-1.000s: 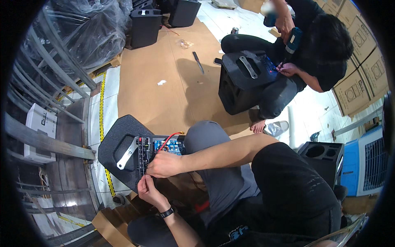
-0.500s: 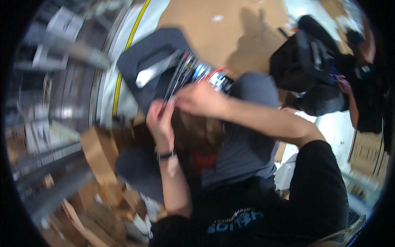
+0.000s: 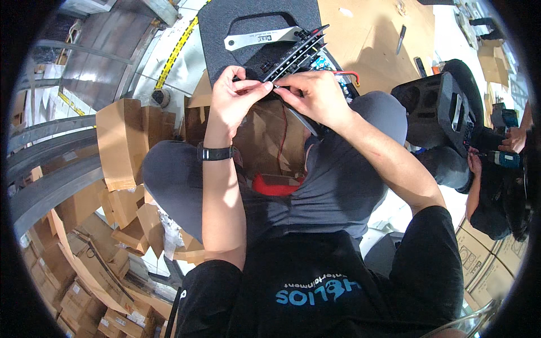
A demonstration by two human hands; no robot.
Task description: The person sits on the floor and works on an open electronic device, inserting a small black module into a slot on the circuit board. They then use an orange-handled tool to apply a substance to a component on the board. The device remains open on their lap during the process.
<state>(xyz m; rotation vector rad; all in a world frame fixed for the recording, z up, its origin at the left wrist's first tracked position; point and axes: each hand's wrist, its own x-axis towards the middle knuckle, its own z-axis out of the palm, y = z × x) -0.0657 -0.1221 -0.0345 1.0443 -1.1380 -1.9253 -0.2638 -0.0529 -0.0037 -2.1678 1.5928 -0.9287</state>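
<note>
Both hands meet at the near end of a dark electronics panel (image 3: 296, 54), seen nearly edge-on with rows of small parts. My left hand (image 3: 232, 104) is closed in a pinch, thumb and forefinger together. My right hand (image 3: 321, 97) pinches from the other side, its fingertips almost touching the left ones. Whatever is between them is too small to make out. A blue circuit board (image 3: 322, 62) and a red wire (image 3: 348, 72) show just beyond my right hand. Behind the panel is a black textured speaker cabinet (image 3: 218, 19) with a recessed handle and a silver plate (image 3: 248, 40).
Brown cardboard (image 3: 366, 42) covers the floor ahead, with a dark pen-like tool (image 3: 401, 40) on it. At right a co-worker's hand (image 3: 514, 139) is by a power drill (image 3: 504, 159) and another black speaker cabinet (image 3: 424, 104). Cardboard boxes (image 3: 119, 143) and metal shelving (image 3: 56, 180) stand left.
The cabinet and panel now appear higher in the picture as the view has shifted and sharpened. Both hands stay together in a pinch at the panel's near end.
</note>
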